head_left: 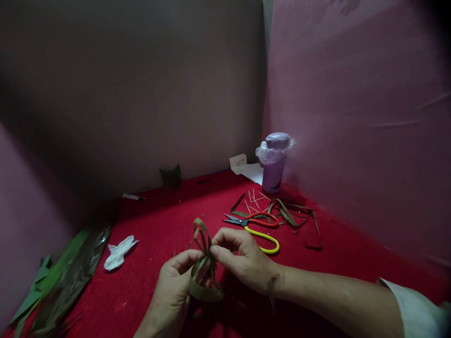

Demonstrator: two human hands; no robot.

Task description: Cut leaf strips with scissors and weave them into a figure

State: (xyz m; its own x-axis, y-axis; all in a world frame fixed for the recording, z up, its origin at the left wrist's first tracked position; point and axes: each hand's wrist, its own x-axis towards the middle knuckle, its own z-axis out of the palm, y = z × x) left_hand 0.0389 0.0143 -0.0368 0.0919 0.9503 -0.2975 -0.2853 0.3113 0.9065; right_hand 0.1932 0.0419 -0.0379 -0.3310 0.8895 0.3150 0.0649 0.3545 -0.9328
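Both hands meet at a looped strip of green leaf (206, 295) near the front of the red cloth. My left hand (174, 279) is closed, its thumb and fingers gripping the left side of the loops; some fingers show behind the strip. On the other side my right hand (243, 258) pinches the leaf strip between thumb and forefinger, where the narrow upper loops come together. Just beyond my right hand lie scissors (243, 221) with one red and one yellow handle, blades parted and pointing left.
Several toothpicks (254, 199) and loose leaf strips (287, 213) lie behind the scissors. A purple tumbler (273, 173) with plastic film stands by white papers (252, 172). Crumpled white tissue (120, 253) and long leaves (66, 277) lie left. A small leaf piece (171, 176) stands near the back wall.
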